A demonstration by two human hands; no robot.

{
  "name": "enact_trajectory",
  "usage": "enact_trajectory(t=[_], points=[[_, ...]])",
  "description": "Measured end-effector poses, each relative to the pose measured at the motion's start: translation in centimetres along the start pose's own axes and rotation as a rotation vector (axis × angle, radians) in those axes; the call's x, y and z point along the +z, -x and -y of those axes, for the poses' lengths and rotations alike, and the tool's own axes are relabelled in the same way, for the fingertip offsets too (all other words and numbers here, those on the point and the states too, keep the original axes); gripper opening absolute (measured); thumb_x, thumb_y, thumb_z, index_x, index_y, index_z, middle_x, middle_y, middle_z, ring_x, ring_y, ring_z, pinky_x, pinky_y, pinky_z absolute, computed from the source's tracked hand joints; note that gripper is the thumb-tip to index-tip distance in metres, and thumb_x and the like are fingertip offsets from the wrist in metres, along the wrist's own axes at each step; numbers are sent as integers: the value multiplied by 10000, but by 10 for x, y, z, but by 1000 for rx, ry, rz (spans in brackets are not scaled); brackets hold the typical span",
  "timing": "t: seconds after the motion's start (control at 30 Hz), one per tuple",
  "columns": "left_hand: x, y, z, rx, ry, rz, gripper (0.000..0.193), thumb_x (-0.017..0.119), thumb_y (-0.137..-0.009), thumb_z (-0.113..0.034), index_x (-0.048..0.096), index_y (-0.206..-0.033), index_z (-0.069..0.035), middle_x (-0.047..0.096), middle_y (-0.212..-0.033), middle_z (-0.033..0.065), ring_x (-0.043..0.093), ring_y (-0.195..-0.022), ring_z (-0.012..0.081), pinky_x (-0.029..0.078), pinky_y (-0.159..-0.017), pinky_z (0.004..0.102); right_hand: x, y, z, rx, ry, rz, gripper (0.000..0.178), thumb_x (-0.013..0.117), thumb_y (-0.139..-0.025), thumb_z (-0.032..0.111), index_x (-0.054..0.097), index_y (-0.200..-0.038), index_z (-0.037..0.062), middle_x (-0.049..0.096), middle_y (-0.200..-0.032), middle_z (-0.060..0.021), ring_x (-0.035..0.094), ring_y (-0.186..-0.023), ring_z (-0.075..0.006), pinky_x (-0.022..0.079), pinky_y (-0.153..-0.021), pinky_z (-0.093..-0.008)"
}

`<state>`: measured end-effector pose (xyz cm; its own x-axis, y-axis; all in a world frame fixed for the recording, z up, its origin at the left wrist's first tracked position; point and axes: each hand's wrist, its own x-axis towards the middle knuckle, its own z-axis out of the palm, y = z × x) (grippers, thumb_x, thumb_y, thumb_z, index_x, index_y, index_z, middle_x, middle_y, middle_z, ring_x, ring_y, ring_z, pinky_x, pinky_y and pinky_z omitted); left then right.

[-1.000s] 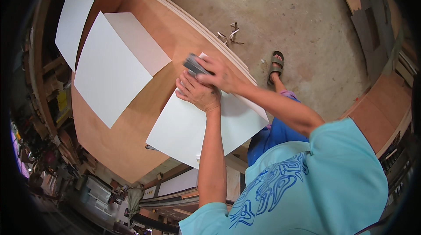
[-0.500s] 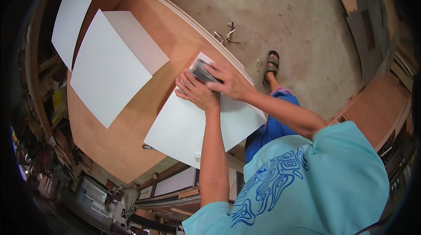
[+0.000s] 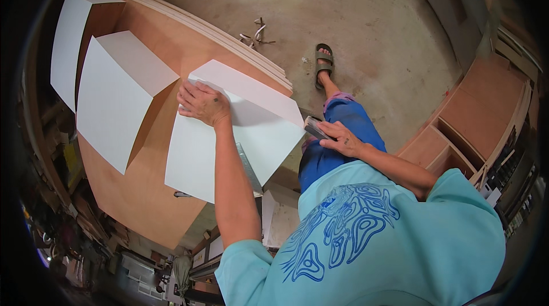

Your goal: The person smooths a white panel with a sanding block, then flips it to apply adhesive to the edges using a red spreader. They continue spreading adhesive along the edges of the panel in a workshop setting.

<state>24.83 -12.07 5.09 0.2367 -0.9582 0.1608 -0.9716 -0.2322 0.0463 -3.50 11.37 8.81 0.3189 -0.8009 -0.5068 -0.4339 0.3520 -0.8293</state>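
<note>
My left hand (image 3: 205,103) lies on the far left corner of a white box-shaped piece (image 3: 251,134), its fingers bent over the edge. In my right hand (image 3: 342,137) is a small block with a dark side and a pale face, like a sanding block (image 3: 312,129). The block is held at the right corner of the white piece; whether it touches cannot be made out. A narrow grey strip (image 3: 247,166) shows on the white piece beside my left forearm. The piece rests on a large brown wooden board (image 3: 137,214).
Two more white boxes, a nearer one (image 3: 117,100) and a farther one (image 3: 68,43), stand on the board's left part. Thin scraps (image 3: 257,33) lie on the concrete floor (image 3: 366,20). A brown wooden cabinet (image 3: 457,129) is at the right, grey sheets (image 3: 457,14) behind it.
My right hand has carried the block away from beside my left hand to the right corner of the white piece. My left hand now bears on the far left corner. The view has shifted.
</note>
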Motion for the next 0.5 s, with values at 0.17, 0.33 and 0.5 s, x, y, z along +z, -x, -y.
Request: enact_trajectory(t=[0.17,0.33,0.5], points=[[13,5,9,-33,19,-36,504,320,-1013,-329,384,-1403,-16,349,-1487,142,272,-1389,355,184,-1108,560,8,21,-6,110,-171,-164,629,591,-867,298,417,-1429,77,516,-1242,-158,476,-1098,-282,352,-979,-350],[-3,90,-20,-46,-7,98,571,279,-1016,-377,316,-1452,-9,229,-1556,158,198,-1423,391,160,-1128,557,33,2,-10,-86,-108,-301,618,581,-867,316,425,-1433,126,516,-1120,-157,483,-1064,-282,363,-946,-361],[-14,131,-33,-67,37,127,573,273,-1014,-376,312,-1456,-13,215,-1561,157,190,-1425,393,136,-1136,553,42,-6,14,11,-34,-325,541,599,-868,346,534,-1348,105,514,-1146,-183,482,-1072,-311,371,-943,-392]])
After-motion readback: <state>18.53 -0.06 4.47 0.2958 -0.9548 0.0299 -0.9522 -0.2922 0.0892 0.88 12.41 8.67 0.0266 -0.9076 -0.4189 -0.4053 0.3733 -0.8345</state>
